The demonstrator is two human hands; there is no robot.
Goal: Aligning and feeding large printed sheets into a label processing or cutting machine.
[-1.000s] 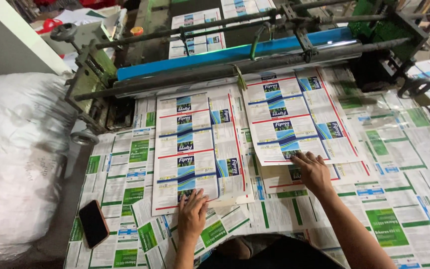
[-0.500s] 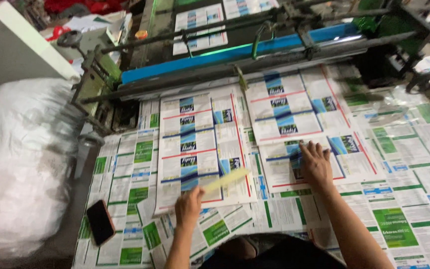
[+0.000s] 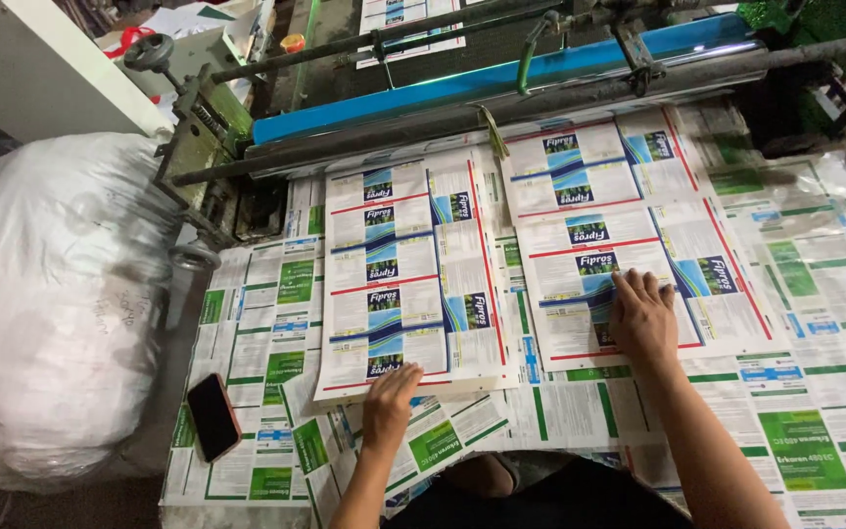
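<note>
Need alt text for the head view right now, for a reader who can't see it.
Two bare hands press flat on printed label sheets: the left hand on the left stack, the right hand on the right stack. A black phone lies left.

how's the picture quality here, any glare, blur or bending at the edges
Head view: even overhead light and mostly sharp, the label sheets crisp; soft glare on the white sack and along the blue roller; faint shadows under the left hand and right hand; wide-angle lens bows the roller and table edges; dark corners at top right.
</note>
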